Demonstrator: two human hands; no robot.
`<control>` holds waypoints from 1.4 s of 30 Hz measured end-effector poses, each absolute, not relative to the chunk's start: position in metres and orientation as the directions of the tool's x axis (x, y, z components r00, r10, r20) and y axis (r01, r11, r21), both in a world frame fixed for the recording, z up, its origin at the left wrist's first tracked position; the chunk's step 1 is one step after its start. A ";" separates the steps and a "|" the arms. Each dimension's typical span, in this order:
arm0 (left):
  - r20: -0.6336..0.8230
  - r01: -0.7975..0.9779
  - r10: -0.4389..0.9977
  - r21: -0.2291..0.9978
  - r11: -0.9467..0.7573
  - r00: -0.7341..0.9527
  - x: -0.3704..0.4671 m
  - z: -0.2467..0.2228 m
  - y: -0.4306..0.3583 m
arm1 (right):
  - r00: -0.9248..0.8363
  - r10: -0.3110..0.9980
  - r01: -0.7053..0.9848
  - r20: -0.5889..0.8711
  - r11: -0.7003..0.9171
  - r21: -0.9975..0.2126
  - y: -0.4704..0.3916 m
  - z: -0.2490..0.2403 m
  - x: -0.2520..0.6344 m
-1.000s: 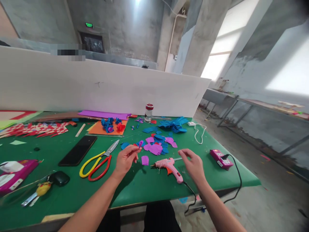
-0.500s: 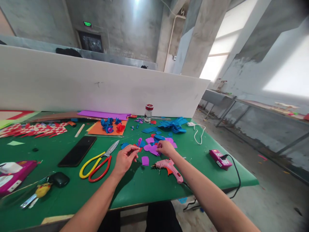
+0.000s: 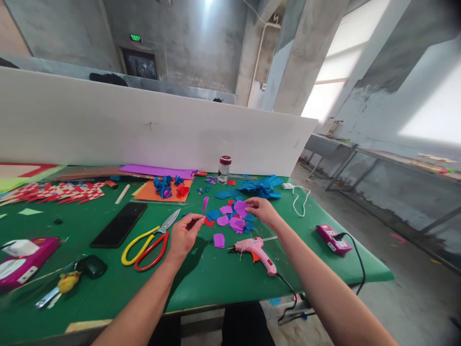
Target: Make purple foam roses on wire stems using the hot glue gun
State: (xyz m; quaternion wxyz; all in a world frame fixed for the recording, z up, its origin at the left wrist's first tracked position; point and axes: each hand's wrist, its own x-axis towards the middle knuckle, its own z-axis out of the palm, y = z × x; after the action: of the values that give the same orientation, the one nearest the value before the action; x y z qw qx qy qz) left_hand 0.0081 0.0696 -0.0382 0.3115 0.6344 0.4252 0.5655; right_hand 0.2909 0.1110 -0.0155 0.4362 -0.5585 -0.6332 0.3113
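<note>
My left hand (image 3: 186, 234) is closed in a pinch, with a narrow rolled piece of purple paper (image 3: 205, 204) standing up just above its fingertips; any stem between the two is too thin to make out. My right hand (image 3: 262, 211) pinches the edge of a rounded purple paper petal (image 3: 240, 208), lifted over the pile of cut pieces. Under it lie more purple petals (image 3: 236, 224), blue paper pieces (image 3: 213, 215) and a bit of red paper (image 3: 209, 222). One squarish purple piece (image 3: 219, 240) lies apart, nearer me. A pink glue gun (image 3: 256, 247) rests below my right hand.
Scissors (image 3: 153, 246) and a phone (image 3: 119, 224) lie left of my left hand. Paper flowers (image 3: 163, 185) sit on orange sheets behind. A red-lidded jar (image 3: 224, 170) and crumpled blue paper (image 3: 262, 186) are at the back. A power strip (image 3: 333, 240) with a cord lies right.
My right hand has raised a purple petal from the pile and moved slightly right. The rolled purple piece at my left hand has turned and looks narrower. The view has shifted a little.
</note>
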 end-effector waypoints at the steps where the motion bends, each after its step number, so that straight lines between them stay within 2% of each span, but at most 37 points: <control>1: 0.455 0.196 0.890 0.873 -0.446 -0.005 0.008 -0.038 0.070 | 0.017 0.978 0.399 0.208 0.184 -0.898 0.111 -0.010 0.295; 8: 0.443 0.189 0.897 0.881 -0.434 -0.002 0.007 -0.040 0.071 | 0.111 0.981 0.237 0.159 0.130 -0.963 0.108 -0.005 0.310; 16: 0.436 0.186 0.900 0.885 -0.427 -0.011 0.008 -0.041 0.074 | 0.298 0.939 0.235 0.171 0.102 -0.967 0.116 -0.010 0.344; 23: 0.413 0.183 0.911 0.896 -0.405 -0.007 0.008 -0.043 0.075 | 0.187 0.974 0.471 0.130 0.027 -0.881 0.119 -0.030 0.322; 27: 0.396 0.184 0.918 0.902 -0.391 0.009 0.007 -0.044 0.074 | 0.274 0.947 0.648 0.166 -0.054 -0.760 0.125 -0.038 0.337; 31: 0.391 0.188 0.920 0.902 -0.388 0.020 0.007 -0.044 0.074 | 0.314 0.929 0.751 0.196 -0.117 -0.650 0.134 -0.034 0.350; 34: 0.393 0.193 0.919 0.900 -0.390 0.025 0.008 -0.043 0.074 | 0.225 0.955 0.800 0.191 -0.070 -0.596 0.138 -0.031 0.336; 38: 0.395 0.200 0.918 0.898 -0.391 0.025 0.009 -0.043 0.073 | -0.008 0.991 0.842 0.137 0.080 -0.534 0.134 -0.028 0.300; 42: 0.393 0.198 0.919 0.899 -0.390 0.028 0.010 -0.044 0.073 | -0.227 0.972 0.854 0.051 0.225 -0.469 0.121 -0.028 0.272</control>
State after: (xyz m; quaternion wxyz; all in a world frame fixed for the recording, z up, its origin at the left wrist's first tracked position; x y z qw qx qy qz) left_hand 0.0096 0.0726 -0.0437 0.3336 0.6347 0.4401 0.5405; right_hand 0.2721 0.1210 -0.0282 0.1699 -0.5979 -0.7638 0.1739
